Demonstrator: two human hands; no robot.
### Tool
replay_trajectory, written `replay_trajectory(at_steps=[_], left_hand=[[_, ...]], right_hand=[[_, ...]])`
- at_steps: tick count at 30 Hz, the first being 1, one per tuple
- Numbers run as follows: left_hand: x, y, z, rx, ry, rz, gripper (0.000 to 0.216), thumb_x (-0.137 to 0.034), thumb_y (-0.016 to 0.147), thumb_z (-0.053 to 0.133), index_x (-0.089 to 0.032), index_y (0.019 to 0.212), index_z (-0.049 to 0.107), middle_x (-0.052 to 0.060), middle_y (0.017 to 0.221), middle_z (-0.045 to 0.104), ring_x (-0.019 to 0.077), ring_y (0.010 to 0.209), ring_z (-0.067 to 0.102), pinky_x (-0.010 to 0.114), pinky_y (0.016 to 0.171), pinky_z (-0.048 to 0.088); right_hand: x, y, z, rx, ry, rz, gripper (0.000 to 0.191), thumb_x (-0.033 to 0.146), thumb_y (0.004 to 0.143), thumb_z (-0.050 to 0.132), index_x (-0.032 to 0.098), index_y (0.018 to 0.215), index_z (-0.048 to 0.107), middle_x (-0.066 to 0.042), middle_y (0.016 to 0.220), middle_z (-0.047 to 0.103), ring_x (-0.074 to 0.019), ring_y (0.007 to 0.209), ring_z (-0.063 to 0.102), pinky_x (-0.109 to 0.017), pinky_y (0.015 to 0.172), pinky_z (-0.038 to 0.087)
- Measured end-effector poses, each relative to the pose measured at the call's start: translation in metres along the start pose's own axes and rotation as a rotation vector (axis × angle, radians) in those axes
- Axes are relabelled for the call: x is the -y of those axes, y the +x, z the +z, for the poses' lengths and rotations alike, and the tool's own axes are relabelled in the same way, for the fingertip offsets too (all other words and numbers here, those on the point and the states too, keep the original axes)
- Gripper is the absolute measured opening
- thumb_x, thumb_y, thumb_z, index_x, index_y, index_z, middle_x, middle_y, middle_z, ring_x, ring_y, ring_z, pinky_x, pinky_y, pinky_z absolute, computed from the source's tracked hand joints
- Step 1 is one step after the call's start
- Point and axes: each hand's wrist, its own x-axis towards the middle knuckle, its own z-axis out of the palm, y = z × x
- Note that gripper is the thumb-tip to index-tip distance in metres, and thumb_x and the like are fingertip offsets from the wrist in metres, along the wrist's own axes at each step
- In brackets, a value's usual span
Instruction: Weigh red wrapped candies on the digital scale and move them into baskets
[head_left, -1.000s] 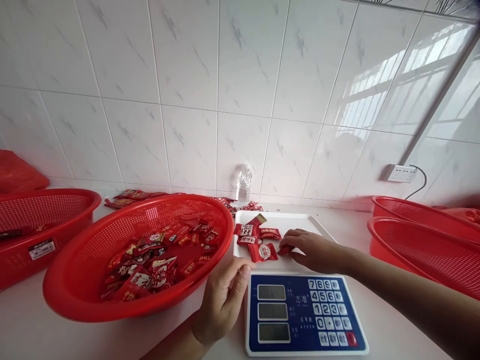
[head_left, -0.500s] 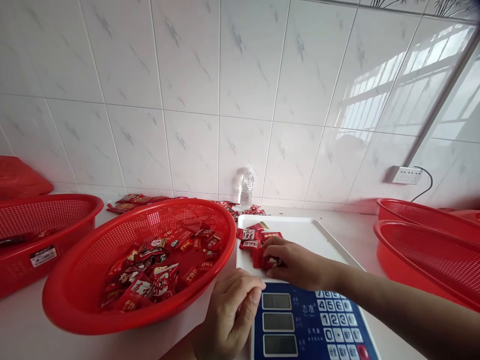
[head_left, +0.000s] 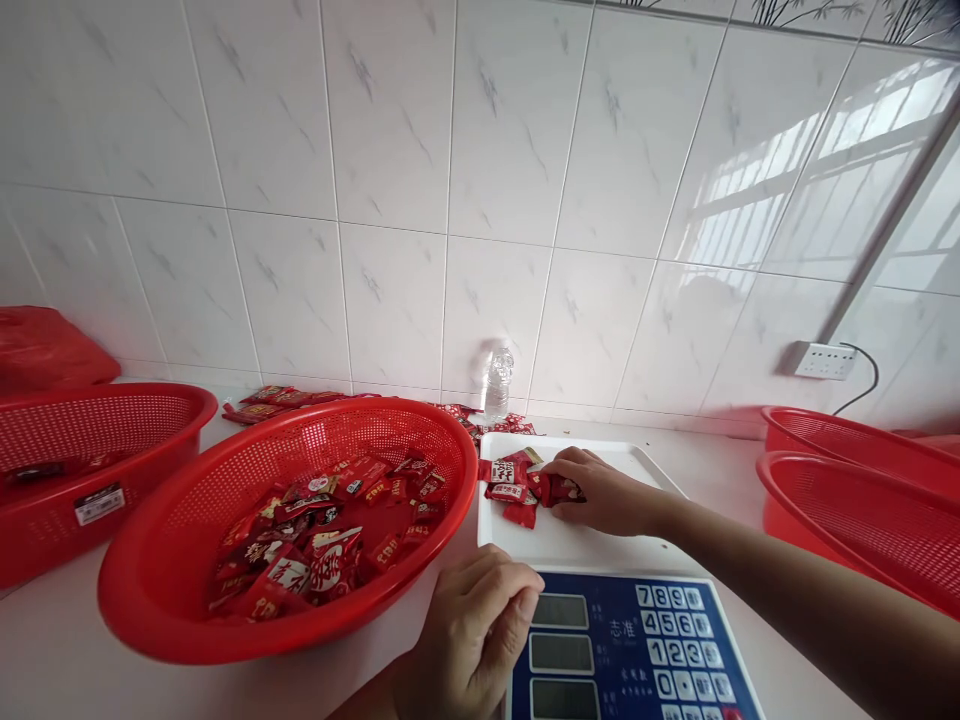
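Note:
My right hand (head_left: 600, 492) reaches over the white scale tray (head_left: 637, 545) and closes its fingers on red candy packets (head_left: 512, 480) heaped at the tray's left side. My left hand (head_left: 476, 635) rests at the scale's left front corner, fingers curled with nothing visible in them. The blue scale panel (head_left: 630, 655) with number keys lies in front. A round red basket (head_left: 225, 620) holding several red candy packets (head_left: 322, 535) sits just left of the tray.
Another red basket (head_left: 45, 520) stands at far left, stacked red baskets (head_left: 862, 490) at right. A small water bottle (head_left: 496, 385) and loose packets (head_left: 270, 400) lie by the tiled wall. A wall socket (head_left: 821, 360) with a cable is at right.
My right hand swept left across the tray, gathering the scattered packets into a heap at the tray's left. My left hand stayed by the scale corner. The view tilted up slightly.

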Motion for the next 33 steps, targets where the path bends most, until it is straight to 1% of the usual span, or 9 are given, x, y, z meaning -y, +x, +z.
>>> replay_trajectory(at_steps=[2, 3, 6, 8, 14, 20, 23, 27, 33], left_hand=[[0.000, 0.000, 0.000, -0.007, -0.006, -0.004, 0.016, -0.009, 0.089, 0.043, -0.019, 0.094, 0.054, 0.002, 0.075, 0.060, 0.0136, 0.071, 0.056, 0.024, 0.065, 0.045], [-0.001, 0.000, 0.001, -0.008, -0.008, -0.005, 0.016, -0.009, 0.089, 0.043, -0.019, 0.093, 0.055, 0.002, 0.075, 0.060, 0.0135, 0.071, 0.056, 0.024, 0.065, 0.044], [-0.001, 0.002, 0.001, 0.006, -0.013, 0.002, 0.015, -0.009, 0.089, 0.043, -0.019, 0.092, 0.055, 0.002, 0.075, 0.061, 0.0133, 0.070, 0.056, 0.024, 0.064, 0.044], [-0.001, 0.003, 0.001, 0.021, -0.016, 0.012, 0.015, -0.009, 0.089, 0.043, -0.019, 0.092, 0.055, 0.002, 0.074, 0.061, 0.0134, 0.069, 0.056, 0.025, 0.064, 0.043], [0.002, 0.001, 0.002, 0.053, -0.021, 0.005, 0.015, -0.010, 0.089, 0.042, -0.018, 0.092, 0.055, 0.003, 0.075, 0.061, 0.0138, 0.070, 0.057, 0.025, 0.065, 0.043], [0.001, -0.001, 0.003, 0.038, -0.013, -0.005, 0.015, -0.010, 0.090, 0.042, -0.019, 0.090, 0.054, 0.002, 0.074, 0.061, 0.0135, 0.069, 0.056, 0.024, 0.064, 0.043], [0.001, 0.000, 0.004, 0.024, -0.009, 0.002, 0.015, -0.010, 0.090, 0.042, -0.019, 0.090, 0.054, 0.002, 0.074, 0.061, 0.0133, 0.068, 0.056, 0.024, 0.064, 0.043], [0.000, 0.001, 0.004, 0.032, -0.019, 0.020, 0.015, -0.011, 0.090, 0.042, -0.019, 0.091, 0.055, 0.002, 0.073, 0.061, 0.0132, 0.068, 0.056, 0.024, 0.064, 0.043], [-0.001, 0.002, 0.003, 0.031, -0.026, 0.001, 0.016, -0.012, 0.090, 0.042, -0.019, 0.090, 0.056, 0.003, 0.072, 0.061, 0.0141, 0.067, 0.056, 0.024, 0.064, 0.044]], right_hand=[[-0.002, 0.002, 0.004, -0.008, 0.019, -0.031, 0.044, 0.033, 0.078, 0.059, 0.030, 0.122, 0.055, -0.006, 0.128, 0.047, -0.0241, 0.116, 0.046, -0.040, 0.096, 0.040], [-0.002, 0.001, 0.005, -0.009, 0.035, -0.049, 0.043, 0.033, 0.078, 0.059, 0.029, 0.121, 0.054, -0.007, 0.126, 0.048, -0.0229, 0.114, 0.047, -0.039, 0.094, 0.041], [-0.001, -0.001, 0.009, -0.011, 0.071, -0.074, 0.038, 0.033, 0.080, 0.059, 0.026, 0.117, 0.054, -0.005, 0.109, 0.056, -0.0189, 0.097, 0.054, -0.035, 0.085, 0.044], [0.000, -0.002, 0.011, -0.036, 0.057, -0.044, 0.033, 0.035, 0.080, 0.058, 0.025, 0.112, 0.054, -0.004, 0.102, 0.058, -0.0189, 0.091, 0.055, -0.034, 0.081, 0.044], [-0.006, -0.002, 0.021, -0.200, -0.065, 0.021, 0.023, 0.041, 0.082, 0.056, 0.023, 0.095, 0.057, -0.005, 0.093, 0.060, -0.0202, 0.087, 0.054, -0.034, 0.076, 0.042], [-0.012, 0.001, 0.027, -0.342, -0.081, 0.027, 0.012, 0.034, 0.080, 0.055, 0.022, 0.081, 0.052, -0.002, 0.077, 0.061, -0.0171, 0.070, 0.054, -0.029, 0.061, 0.039], [-0.010, 0.004, 0.029, -0.402, -0.086, -0.018, 0.010, 0.031, 0.078, 0.055, 0.023, 0.080, 0.049, -0.002, 0.078, 0.060, -0.0175, 0.071, 0.055, -0.029, 0.063, 0.040], [-0.004, 0.017, 0.023, -0.434, -0.098, -0.119, 0.013, 0.028, 0.077, 0.057, 0.023, 0.086, 0.050, -0.003, 0.082, 0.060, -0.0188, 0.080, 0.054, -0.030, 0.071, 0.041], [0.008, 0.055, 0.010, -0.353, -0.085, -0.187, 0.031, 0.026, 0.073, 0.063, 0.024, 0.101, 0.052, -0.001, 0.088, 0.062, -0.0169, 0.082, 0.054, -0.030, 0.073, 0.042]])
